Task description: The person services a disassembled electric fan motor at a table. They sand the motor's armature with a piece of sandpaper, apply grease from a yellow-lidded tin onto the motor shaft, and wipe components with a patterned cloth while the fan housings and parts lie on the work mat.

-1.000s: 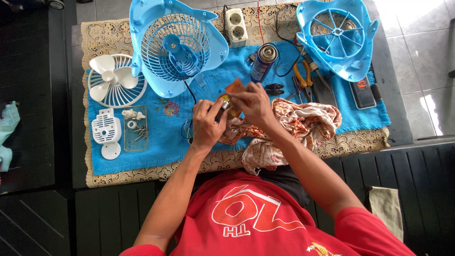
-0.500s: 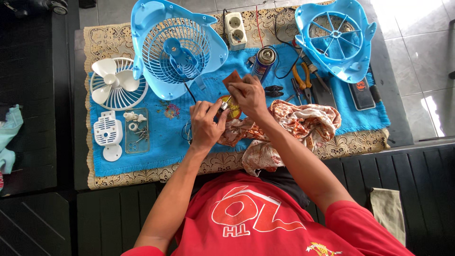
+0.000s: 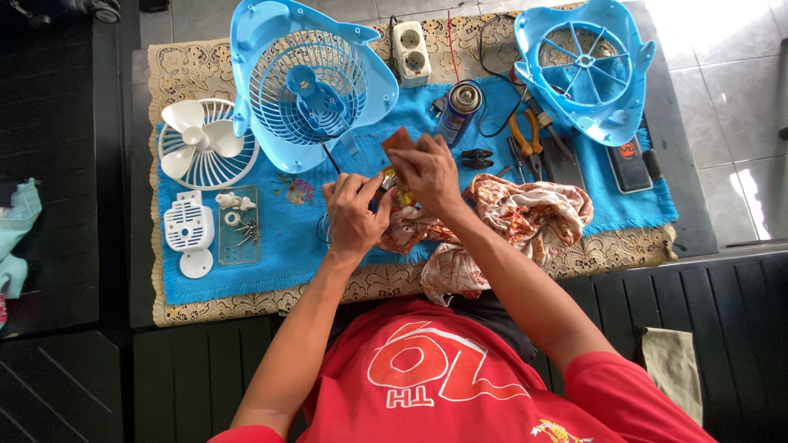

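Over the middle of a blue cloth (image 3: 279,254) my left hand (image 3: 355,215) grips a small metal motor part (image 3: 391,182), mostly hidden by the fingers. My right hand (image 3: 427,172) presses a small brown piece, like sandpaper (image 3: 397,139), against it from above. A thin black wire (image 3: 330,160) runs from the part up to the blue fan housing with its wire grille (image 3: 304,82). A patterned orange rag (image 3: 525,217) lies under and to the right of my hands.
White fan blades in a grille (image 3: 201,148), a white cover (image 3: 187,228) and a clear tray of screws (image 3: 240,234) lie left. A spray can (image 3: 458,107), power strip (image 3: 410,49), pliers (image 3: 525,135), a second blue fan shell (image 3: 587,66) and a black device (image 3: 628,160) lie behind and right.
Both hands stay together over the small part with slight finger shifts. The view has moved a little; nothing on the cloth has been moved.
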